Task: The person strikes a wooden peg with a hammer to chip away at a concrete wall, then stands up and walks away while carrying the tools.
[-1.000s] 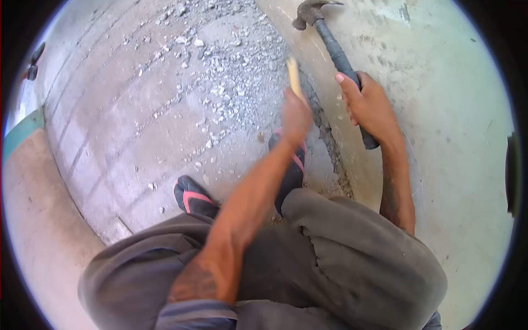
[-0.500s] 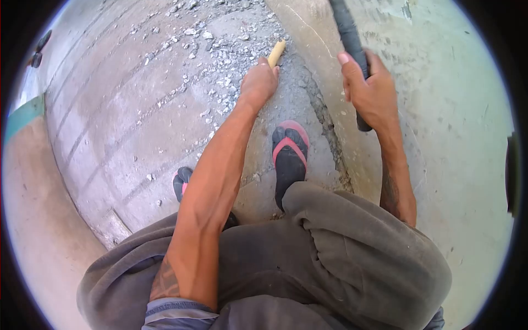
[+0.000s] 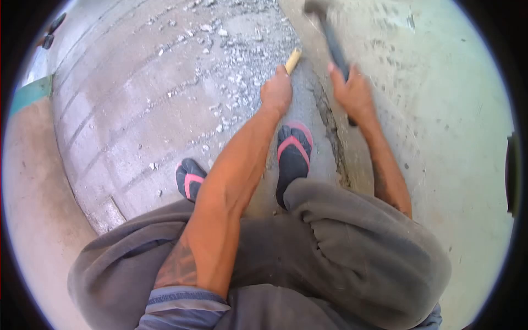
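Note:
My left hand [image 3: 276, 91] is closed around a yellow chisel [image 3: 293, 60], whose short end sticks out above the fist. Its other end is hidden by the hand. This fist is over the grey rubble strip, left of a rough broken edge [image 3: 330, 126]. A hammer [image 3: 334, 44] with a dark handle is gripped in my right hand [image 3: 355, 94], to the right of that edge. The hammer's head is at the top of the view, blurred by motion, above and to the right of the chisel.
Loose concrete chips [image 3: 242, 66] lie scattered over the floor [image 3: 126, 110] ahead and to the left. My feet in pink-strapped sandals [image 3: 294, 146] stand close to the broken edge. A pale smooth surface [image 3: 440, 137] spans the right, and a curved ledge [image 3: 38, 165] the left.
The hammer has swung so its head now shows at the top, and my right hand has shifted left. My left hand with the chisel appears slightly farther right and lower.

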`<state>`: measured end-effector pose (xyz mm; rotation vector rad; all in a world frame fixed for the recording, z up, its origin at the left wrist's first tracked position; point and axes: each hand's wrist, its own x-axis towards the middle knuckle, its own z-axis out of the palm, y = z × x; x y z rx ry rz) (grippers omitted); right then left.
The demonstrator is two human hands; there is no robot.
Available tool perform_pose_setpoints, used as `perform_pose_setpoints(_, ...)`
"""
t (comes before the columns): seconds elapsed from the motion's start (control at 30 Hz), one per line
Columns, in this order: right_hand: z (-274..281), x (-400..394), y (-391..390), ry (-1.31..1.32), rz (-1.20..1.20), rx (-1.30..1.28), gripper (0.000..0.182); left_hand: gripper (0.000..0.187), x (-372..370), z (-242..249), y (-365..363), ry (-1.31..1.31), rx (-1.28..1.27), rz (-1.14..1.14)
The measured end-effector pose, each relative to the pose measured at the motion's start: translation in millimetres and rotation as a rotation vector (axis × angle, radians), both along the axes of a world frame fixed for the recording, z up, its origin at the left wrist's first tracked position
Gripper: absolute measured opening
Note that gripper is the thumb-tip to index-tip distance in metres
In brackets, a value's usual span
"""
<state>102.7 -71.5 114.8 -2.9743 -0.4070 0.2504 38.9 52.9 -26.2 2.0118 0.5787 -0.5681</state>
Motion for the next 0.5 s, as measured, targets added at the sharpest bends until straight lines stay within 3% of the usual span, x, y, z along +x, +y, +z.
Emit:
perform_pose_setpoints(0.1, 83, 17, 54, -0.127, 0.003, 0.431, 0.048, 0.027, 0, 9, 2, 0.032, -0.013, -0.001)
perform_pose_setpoints(0.13, 96, 17, 66, -0.106, -0.082, 0.703, 0.034, 0.027, 0, 8, 1, 0.039, -0.011, -0.002)
perform_pose_setpoints(0.2, 88, 20, 58, -0.153, -0.046, 0.773, 0.040, 0.027, 2, 8, -3, 0.046, -0.007, -0.006)
perform_pose_setpoints(0.27, 53, 5, 38, -0.145, -0.054, 0.624, 0.045, 0.028, 2, 4, -2, 0.058, -0.002, 0.000)
perform_pose_setpoints(0.3, 15, -14, 13, -0.119, -0.085, 0.440, 0.045, 0.030, 1, 1, -1, 0.042, -0.008, 0.006)
perform_pose_setpoints(0.37, -42, -23, -39, 0.190, 0.001, -0.141, 0.049, 0.034, 1, -7, -3, 0.009, -0.016, 0.018)
perform_pose_setpoints(0.5, -36, -37, -31, 0.335, -0.083, -0.034, 0.055, 0.030, -5, -11, -6, 0.035, -0.013, 0.051)
